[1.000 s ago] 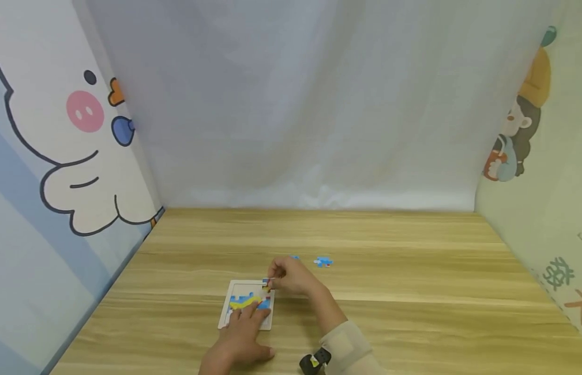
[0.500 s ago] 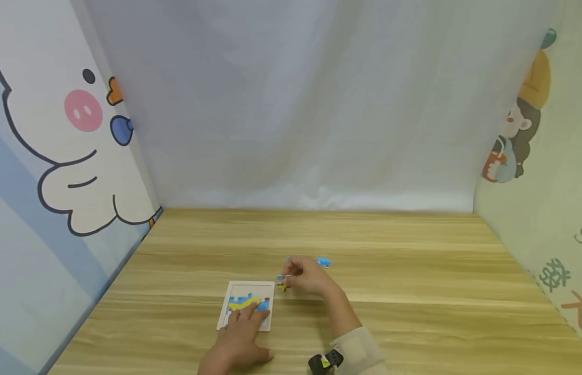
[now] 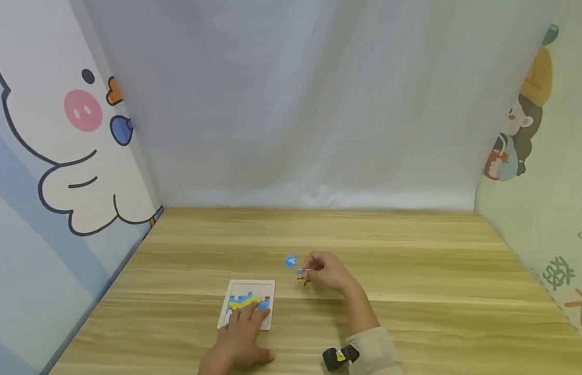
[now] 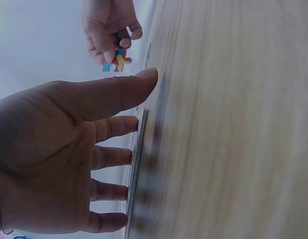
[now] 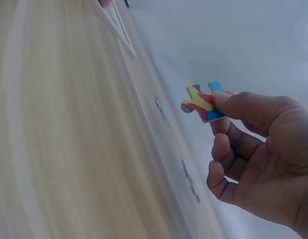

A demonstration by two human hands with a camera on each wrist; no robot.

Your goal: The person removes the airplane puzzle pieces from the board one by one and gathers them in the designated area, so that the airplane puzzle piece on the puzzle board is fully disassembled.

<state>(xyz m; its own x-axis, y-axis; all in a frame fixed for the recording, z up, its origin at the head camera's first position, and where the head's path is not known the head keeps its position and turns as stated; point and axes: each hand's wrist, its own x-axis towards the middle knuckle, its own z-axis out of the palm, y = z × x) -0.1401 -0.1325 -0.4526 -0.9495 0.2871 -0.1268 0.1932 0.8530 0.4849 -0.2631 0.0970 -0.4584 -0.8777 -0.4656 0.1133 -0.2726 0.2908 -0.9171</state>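
Observation:
Between thumb and fingers, my right hand [image 3: 329,271] pinches a jigsaw puzzle piece [image 5: 204,103] coloured yellow, red and blue, held up above the table right of the puzzle frame. My left hand [image 3: 241,336] lies with fingers spread, its fingertips resting on the white-rimmed puzzle frame [image 3: 273,291]. Blue and yellow assembled pieces [image 3: 246,301] fill the frame's lower part, partly hidden under that hand; its upper part shows bare backing. In the left wrist view, four fingertips [image 4: 126,123] press on the frame and the thumb stays off it.
A loose blue puzzle piece [image 3: 291,261] lies on the wooden table [image 3: 412,291] just left of the right hand. Another loose piece [image 5: 191,180] shows in the right wrist view. A pale curtain [image 3: 319,104] hangs behind, with printed panels on both sides.
My right hand has moved right, away from the puzzle frame, carrying the pinched piece. The blue loose piece has come into view, while the other is now hidden. The left hand has stayed put.

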